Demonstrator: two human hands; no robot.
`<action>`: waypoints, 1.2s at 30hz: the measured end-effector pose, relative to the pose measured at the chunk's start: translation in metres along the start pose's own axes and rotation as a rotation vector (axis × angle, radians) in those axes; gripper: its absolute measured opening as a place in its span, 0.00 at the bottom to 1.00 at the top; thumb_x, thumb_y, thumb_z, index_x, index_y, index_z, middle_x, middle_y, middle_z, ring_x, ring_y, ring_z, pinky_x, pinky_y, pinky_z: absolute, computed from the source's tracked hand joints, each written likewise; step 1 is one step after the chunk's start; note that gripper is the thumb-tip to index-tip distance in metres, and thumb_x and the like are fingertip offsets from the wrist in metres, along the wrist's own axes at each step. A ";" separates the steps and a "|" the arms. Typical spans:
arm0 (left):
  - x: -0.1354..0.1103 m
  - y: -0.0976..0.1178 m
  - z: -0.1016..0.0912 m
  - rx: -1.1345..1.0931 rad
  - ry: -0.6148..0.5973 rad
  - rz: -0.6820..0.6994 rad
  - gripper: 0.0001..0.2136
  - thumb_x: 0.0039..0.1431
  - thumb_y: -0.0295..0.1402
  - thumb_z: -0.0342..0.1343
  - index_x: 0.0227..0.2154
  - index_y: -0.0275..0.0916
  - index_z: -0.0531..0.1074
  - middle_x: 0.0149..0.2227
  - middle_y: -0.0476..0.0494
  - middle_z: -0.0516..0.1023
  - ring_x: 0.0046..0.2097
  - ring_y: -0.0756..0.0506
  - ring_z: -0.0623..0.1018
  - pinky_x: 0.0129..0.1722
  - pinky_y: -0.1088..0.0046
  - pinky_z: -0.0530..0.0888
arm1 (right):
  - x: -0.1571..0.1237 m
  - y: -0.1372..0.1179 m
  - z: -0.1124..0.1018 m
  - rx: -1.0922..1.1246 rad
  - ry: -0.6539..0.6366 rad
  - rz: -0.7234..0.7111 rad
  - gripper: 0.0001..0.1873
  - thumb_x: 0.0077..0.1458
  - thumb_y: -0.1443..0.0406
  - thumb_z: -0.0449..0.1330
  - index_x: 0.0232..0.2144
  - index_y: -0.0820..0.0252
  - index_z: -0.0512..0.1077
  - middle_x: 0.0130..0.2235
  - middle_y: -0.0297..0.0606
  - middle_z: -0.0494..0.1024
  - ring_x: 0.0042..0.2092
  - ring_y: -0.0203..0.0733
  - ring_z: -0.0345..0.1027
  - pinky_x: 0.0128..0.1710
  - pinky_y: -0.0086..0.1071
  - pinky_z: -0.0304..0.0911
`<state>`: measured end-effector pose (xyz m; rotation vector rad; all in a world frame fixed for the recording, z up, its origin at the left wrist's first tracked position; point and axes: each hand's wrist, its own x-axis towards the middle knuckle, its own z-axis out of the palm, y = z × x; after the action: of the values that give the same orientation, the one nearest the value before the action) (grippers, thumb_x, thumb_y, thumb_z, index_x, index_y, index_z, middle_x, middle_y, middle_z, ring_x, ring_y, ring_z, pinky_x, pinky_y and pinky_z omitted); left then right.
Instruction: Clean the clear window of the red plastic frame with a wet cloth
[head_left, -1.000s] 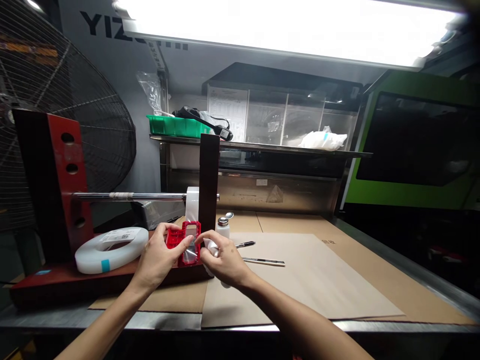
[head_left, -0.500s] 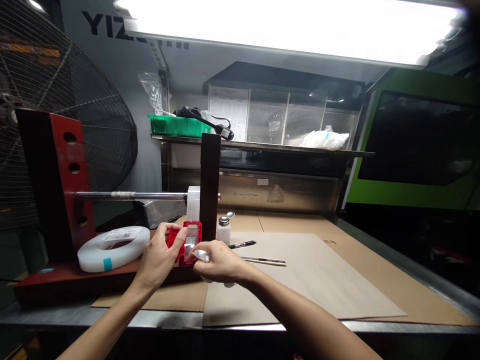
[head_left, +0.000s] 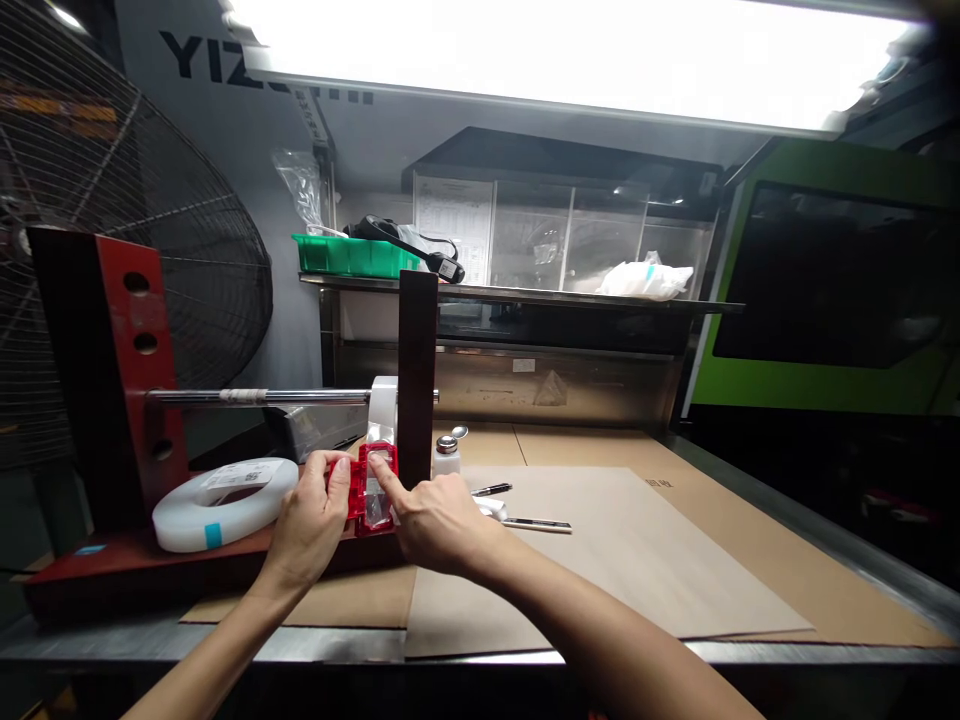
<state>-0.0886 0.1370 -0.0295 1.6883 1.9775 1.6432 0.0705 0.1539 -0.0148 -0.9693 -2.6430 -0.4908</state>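
Just left of the frame's centre, the left hand (head_left: 311,525) grips a small red plastic case with a clear window (head_left: 369,487), its fingers clamped on the case's left edge. The right hand (head_left: 435,520) meets it from the right, its index fingertip pressed on the clear window and a bit of white cloth (head_left: 495,508) showing under its palm. The case sits just in front of the dark upright post (head_left: 417,375) of the red steel stand (head_left: 120,360), whose horizontal rod (head_left: 255,396) runs across to the left. A white tape roll (head_left: 225,500) lies on the stand's base, near the left hand. A small white dispenser bottle (head_left: 447,455) and two pens (head_left: 525,522) lie just right of the hands. Further right, the brown cardboard sheet (head_left: 637,560) covering the bench (head_left: 870,560) is bare out to its right edge.
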 end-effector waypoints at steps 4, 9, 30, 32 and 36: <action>0.000 -0.003 0.000 0.008 -0.019 -0.019 0.13 0.55 0.46 0.42 0.33 0.44 0.64 0.29 0.45 0.75 0.29 0.41 0.75 0.29 0.67 0.69 | 0.000 -0.001 0.007 0.014 -0.005 0.006 0.43 0.50 0.65 0.53 0.65 0.66 0.41 0.30 0.46 0.80 0.27 0.51 0.74 0.23 0.36 0.64; -0.001 0.000 0.000 0.015 -0.014 -0.016 0.13 0.56 0.46 0.42 0.33 0.44 0.64 0.30 0.45 0.75 0.30 0.42 0.75 0.29 0.67 0.69 | -0.003 -0.004 0.012 0.000 0.021 0.001 0.44 0.48 0.67 0.53 0.64 0.74 0.40 0.28 0.47 0.80 0.26 0.52 0.73 0.22 0.37 0.63; 0.006 -0.005 -0.001 0.000 -0.058 -0.039 0.17 0.52 0.53 0.48 0.31 0.45 0.70 0.24 0.50 0.76 0.28 0.43 0.75 0.28 0.69 0.69 | -0.091 0.137 0.049 0.216 -0.336 0.441 0.03 0.49 0.68 0.61 0.27 0.64 0.74 0.33 0.41 0.77 0.35 0.41 0.69 0.32 0.30 0.59; 0.006 -0.005 0.001 -0.008 -0.041 -0.049 0.17 0.48 0.53 0.52 0.29 0.44 0.70 0.22 0.51 0.74 0.26 0.44 0.73 0.26 0.70 0.69 | -0.098 0.144 0.055 0.251 -0.365 0.461 0.07 0.50 0.64 0.62 0.31 0.64 0.73 0.34 0.39 0.76 0.36 0.39 0.68 0.35 0.32 0.62; 0.008 -0.003 0.003 -0.022 -0.010 -0.073 0.18 0.42 0.54 0.57 0.25 0.42 0.68 0.20 0.51 0.71 0.23 0.45 0.71 0.23 0.71 0.67 | -0.095 0.146 0.062 0.305 -0.374 0.509 0.11 0.53 0.61 0.61 0.35 0.64 0.72 0.38 0.38 0.74 0.40 0.40 0.68 0.41 0.37 0.63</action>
<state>-0.0922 0.1452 -0.0286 1.5934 1.9847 1.6226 0.2283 0.2301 -0.0742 -1.6782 -2.5074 0.2242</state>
